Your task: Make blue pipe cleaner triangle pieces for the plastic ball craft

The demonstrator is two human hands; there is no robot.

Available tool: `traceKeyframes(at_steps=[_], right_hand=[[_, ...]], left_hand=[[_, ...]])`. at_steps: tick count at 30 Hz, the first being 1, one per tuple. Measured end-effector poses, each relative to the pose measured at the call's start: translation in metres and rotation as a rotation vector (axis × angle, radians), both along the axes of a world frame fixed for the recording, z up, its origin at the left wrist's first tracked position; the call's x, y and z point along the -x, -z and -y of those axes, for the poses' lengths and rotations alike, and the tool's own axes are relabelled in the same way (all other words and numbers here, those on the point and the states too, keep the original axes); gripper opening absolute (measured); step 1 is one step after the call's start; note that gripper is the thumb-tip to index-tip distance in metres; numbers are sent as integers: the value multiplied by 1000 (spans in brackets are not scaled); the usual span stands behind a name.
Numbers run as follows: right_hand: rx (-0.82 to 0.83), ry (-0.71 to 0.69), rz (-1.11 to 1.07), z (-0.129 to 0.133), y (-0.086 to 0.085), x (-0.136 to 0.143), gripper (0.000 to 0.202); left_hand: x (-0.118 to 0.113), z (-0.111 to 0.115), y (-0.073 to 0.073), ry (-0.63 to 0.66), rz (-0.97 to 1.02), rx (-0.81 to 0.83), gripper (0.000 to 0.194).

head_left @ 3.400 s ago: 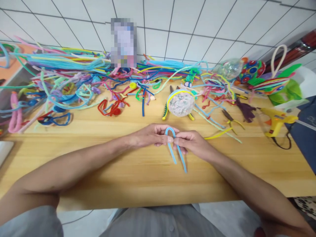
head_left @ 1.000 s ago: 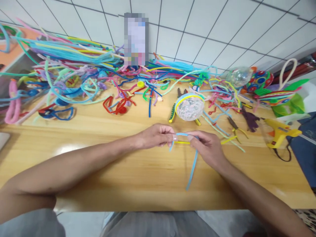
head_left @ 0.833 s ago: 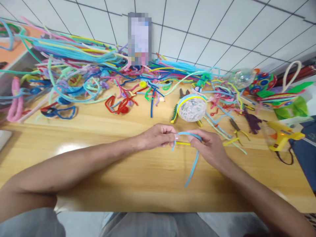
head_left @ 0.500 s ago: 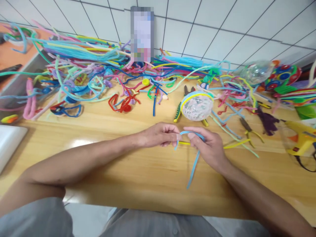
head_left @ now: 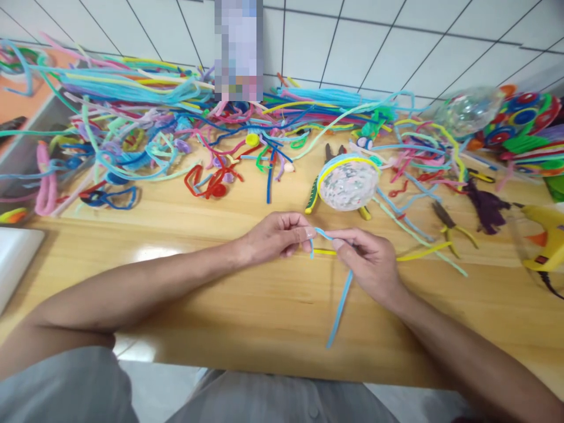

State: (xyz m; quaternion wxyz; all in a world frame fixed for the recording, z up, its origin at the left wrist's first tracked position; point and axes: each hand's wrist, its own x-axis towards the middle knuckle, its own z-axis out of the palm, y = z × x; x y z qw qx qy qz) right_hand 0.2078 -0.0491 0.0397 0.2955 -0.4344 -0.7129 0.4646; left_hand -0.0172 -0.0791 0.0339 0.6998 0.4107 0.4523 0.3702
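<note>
A light blue pipe cleaner (head_left: 339, 311) runs between both hands, above the wooden table (head_left: 247, 317). My left hand (head_left: 284, 235) pinches it near one end, and a short tip bends down below the thumb. My right hand (head_left: 370, 258) is closed round its middle, with the long tail hanging below toward the table's front edge. Between the hands the blue stem arches slightly. Behind and under my right hand lies a yellow pipe cleaner (head_left: 423, 252). Just beyond the hands sits a clear, speckled dome (head_left: 348, 185) with yellow and blue stems round its rim.
Green-handled pliers (head_left: 312, 197) lie partly under the dome. Yellow-handled pliers (head_left: 447, 223) and a yellow glue gun (head_left: 544, 235) lie at the right. Heaped coloured pipe cleaners (head_left: 132, 88) line the tiled wall (head_left: 352, 35). A blurred-out phone-like object (head_left: 238, 50) stands there. A grey bin (head_left: 44, 123) is at left.
The arch of blue pipe cleaner between my hands has become flatter and shorter, and its tail hangs slightly lower. The whole view has shifted a little. Both hands keep their hold.
</note>
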Motion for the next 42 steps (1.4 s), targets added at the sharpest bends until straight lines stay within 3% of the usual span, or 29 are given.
traceKeyframes(at_steps=[10, 30, 38, 42], right_hand=[[-14, -22, -46, 5, 10, 0, 25], [-134, -41, -77, 5, 12, 2, 26], [-131, -41, -90, 7, 14, 2, 26], [-51, -24, -95, 6, 14, 3, 26]], left_hand=[[-2, 1, 1, -83, 55, 3, 37], [-1, 0, 1, -22, 91, -41, 44], [-1, 1, 2, -20, 84, -42, 45], [0, 0, 3, 10, 117, -38, 44]])
